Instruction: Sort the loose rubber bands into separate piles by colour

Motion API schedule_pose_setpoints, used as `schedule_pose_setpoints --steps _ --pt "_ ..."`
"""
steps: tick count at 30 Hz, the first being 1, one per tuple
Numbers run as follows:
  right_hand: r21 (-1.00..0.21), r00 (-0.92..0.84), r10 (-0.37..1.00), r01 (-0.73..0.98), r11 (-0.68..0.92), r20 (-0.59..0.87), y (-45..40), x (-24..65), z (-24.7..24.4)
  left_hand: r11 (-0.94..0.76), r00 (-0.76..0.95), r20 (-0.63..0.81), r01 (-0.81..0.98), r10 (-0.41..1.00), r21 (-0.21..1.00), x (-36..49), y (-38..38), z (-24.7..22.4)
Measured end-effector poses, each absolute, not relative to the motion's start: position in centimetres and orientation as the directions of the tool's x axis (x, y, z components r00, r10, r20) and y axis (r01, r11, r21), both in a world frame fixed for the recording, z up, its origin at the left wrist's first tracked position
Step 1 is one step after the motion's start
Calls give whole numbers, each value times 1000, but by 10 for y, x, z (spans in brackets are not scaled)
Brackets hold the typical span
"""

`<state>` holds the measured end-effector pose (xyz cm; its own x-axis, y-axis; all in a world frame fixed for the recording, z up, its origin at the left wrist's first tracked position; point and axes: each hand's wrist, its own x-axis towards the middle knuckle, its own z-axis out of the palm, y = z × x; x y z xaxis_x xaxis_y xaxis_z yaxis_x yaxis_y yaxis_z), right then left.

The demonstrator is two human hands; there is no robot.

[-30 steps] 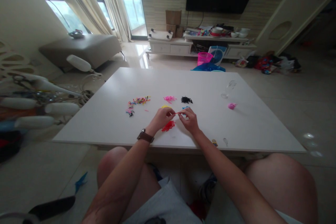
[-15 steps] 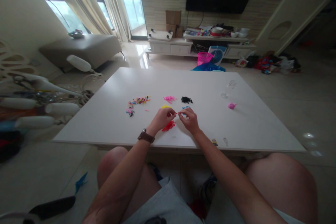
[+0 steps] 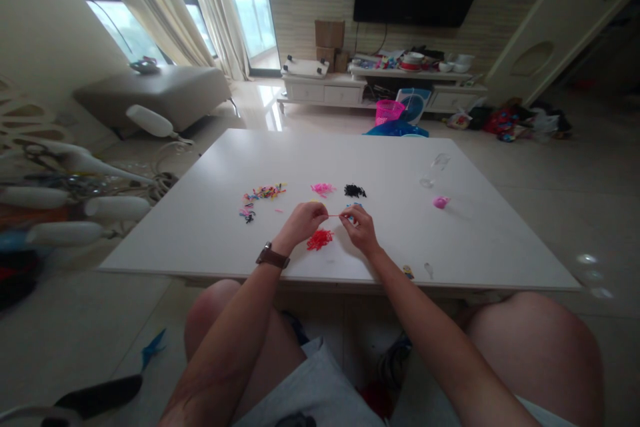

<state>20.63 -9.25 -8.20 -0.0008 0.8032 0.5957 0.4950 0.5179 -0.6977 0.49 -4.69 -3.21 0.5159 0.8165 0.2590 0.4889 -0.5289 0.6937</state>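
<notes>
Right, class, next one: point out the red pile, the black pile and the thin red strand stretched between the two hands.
Red strand (image 3: 334,216), head view: middle of its exposed stretch.
Red pile (image 3: 319,239), head view: centre of the heap.
Black pile (image 3: 355,191), head view: centre of the heap.

Red band (image 3: 334,216) longer, left hand (image 3: 307,221) farther left

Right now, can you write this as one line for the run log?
left hand: pinches red band; right hand: pinches other end; band: straight between hands; red pile: on table
</notes>
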Motion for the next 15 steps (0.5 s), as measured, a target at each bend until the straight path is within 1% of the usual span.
schedule_pose_setpoints --steps 4,6,10,12,15 --pt "-735 85 810 482 477 580 -91 207 -81 -521 471 278 533 837 666 -3 -43 -31" --pt "-729 57 815 486 482 576 -92 206 -81 -531 494 272 521 826 668 -2 -44 -32" --pt "-694 -70 820 496 522 568 -93 205 -82 -572 586 236 492 775 656 3 -50 -36" --pt "-707 -79 831 485 514 551 -93 206 -82 -584 612 220 493 760 645 0 -49 -37" --pt "-740 -40 849 471 480 526 -92 207 -82 -587 633 188 509 751 630 -12 -46 -35"
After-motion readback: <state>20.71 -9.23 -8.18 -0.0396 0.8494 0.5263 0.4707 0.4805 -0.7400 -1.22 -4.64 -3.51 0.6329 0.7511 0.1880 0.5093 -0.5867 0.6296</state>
